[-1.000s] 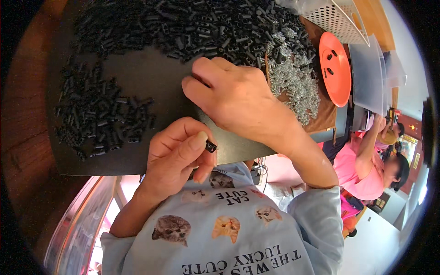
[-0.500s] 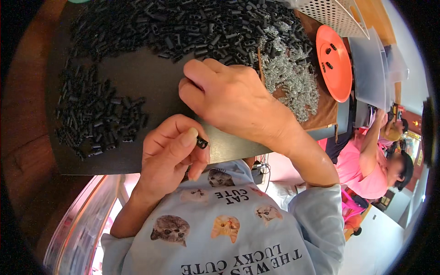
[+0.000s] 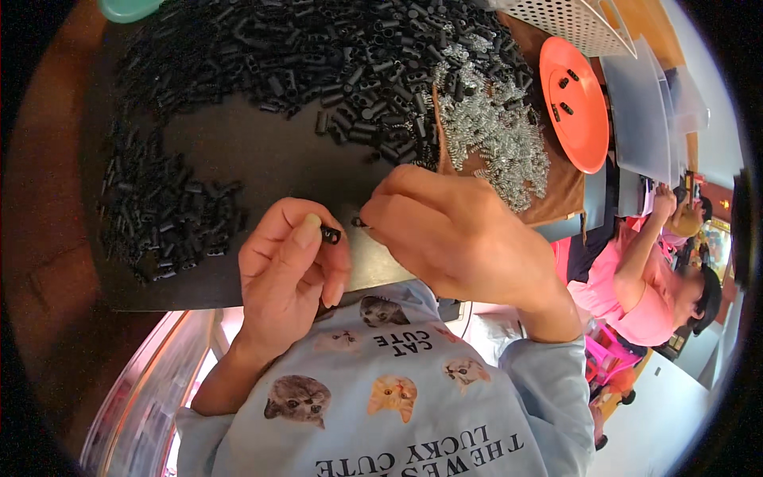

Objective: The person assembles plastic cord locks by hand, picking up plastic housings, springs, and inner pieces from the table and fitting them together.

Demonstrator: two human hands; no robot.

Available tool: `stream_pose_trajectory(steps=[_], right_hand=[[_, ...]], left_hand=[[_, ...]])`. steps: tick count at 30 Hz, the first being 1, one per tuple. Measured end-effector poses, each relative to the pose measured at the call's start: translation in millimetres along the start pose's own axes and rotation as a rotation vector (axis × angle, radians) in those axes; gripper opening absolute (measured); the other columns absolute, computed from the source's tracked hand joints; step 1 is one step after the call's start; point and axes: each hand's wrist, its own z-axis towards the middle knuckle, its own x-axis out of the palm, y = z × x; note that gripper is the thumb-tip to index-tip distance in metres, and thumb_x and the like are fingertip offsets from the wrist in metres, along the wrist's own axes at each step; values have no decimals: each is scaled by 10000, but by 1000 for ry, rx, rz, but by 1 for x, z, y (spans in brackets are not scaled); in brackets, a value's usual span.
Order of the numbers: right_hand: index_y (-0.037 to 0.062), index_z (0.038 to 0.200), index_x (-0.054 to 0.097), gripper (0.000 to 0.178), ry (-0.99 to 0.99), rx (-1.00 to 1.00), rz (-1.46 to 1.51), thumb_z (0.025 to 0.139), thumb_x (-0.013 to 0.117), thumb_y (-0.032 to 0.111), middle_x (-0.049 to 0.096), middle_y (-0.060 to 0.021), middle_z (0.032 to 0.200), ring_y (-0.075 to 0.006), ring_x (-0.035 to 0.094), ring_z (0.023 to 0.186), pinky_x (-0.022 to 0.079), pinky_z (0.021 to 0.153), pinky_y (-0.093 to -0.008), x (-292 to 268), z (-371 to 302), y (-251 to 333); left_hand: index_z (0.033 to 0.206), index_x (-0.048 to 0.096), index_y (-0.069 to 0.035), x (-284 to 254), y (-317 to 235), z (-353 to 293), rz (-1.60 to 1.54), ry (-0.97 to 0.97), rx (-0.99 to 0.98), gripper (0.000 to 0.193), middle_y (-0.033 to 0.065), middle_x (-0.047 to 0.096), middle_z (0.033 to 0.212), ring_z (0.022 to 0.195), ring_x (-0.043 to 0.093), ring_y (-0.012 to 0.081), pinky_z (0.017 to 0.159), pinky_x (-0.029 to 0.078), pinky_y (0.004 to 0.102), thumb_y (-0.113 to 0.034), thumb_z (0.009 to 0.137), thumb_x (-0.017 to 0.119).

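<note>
My left hand (image 3: 278, 274) pinches a small black plastic cord-lock piece (image 3: 331, 234) between thumb and forefinger, its end with openings facing right. Close beside it, my right hand (image 3: 461, 230) is closed, thumb and fingertips together on another small black piece (image 3: 360, 222). Most of that second piece is hidden by the fingers, so its shape is unclear. A narrow gap separates the two pieces. Behind my hands lies a large heap of black plastic cord-lock pieces (image 3: 310, 52). To its right is a pile of small metal springs (image 3: 497, 135) on a brown cloth (image 3: 556, 203).
Another heap of black pieces (image 3: 171, 211) lies at left on the dark table (image 3: 262, 151). An orange plate (image 3: 584, 139) at right bears several black pieces. Beyond it stand a white perforated basket (image 3: 572, 24) and a clear plastic bin (image 3: 640, 119). A person in pink (image 3: 636, 286) sits at right.
My right hand has come down from the edge of the large heap towards my left hand, a black piece now showing at its fingertips. My left hand has shifted slightly left, still holding its piece.
</note>
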Motion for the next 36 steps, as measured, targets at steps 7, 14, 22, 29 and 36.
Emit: stream_pose_trajectory(steps=[7, 14, 22, 29, 36], right_hand=[[-30, 914, 625, 185, -164, -56, 178, 743, 682, -71, 588, -129, 825, -282, 603, 650, 492, 551, -339, 10, -2, -3], [-30, 906, 639, 172, -60, 9, 178, 747, 688, -75, 592, -132, 814, -273, 602, 648, 487, 552, -335, 5, -5, 4], [-40, 885, 644, 199, -269, -34, 374, 714, 674, -136, 618, -132, 818, -213, 608, 659, 457, 531, -290, 7, -8, 4], [-27, 876, 649, 221, -262, 8, 457, 694, 659, -152, 637, -126, 827, -208, 619, 650, 462, 526, -288, 11, -10, 9], [-25, 882, 641, 218, -267, -37, 401, 690, 671, -126, 642, -144, 839, -229, 631, 650, 495, 549, -291, 15, -13, 8]], left_hand=[[1017, 545, -5, 6, 1, -1, 28, -45, -42, 201, 83, 603, 751, 534, 491, 106, 484, 383, 224, -182, 1025, 449], [1015, 546, -2, 4, 4, -2, 40, -9, 51, 204, 84, 597, 747, 531, 482, 103, 493, 376, 219, -184, 1024, 455], [1039, 553, 0, 3, 3, -2, 59, 30, 35, 209, 77, 599, 759, 539, 480, 94, 496, 380, 215, -187, 1026, 462], [1055, 564, 4, 3, 5, -6, 146, 18, 25, 246, 59, 595, 770, 556, 490, 74, 506, 389, 205, -235, 1002, 543], [1037, 564, 13, 1, 7, -4, 196, 60, 76, 266, 51, 576, 766, 557, 485, 70, 508, 392, 207, -250, 998, 552]])
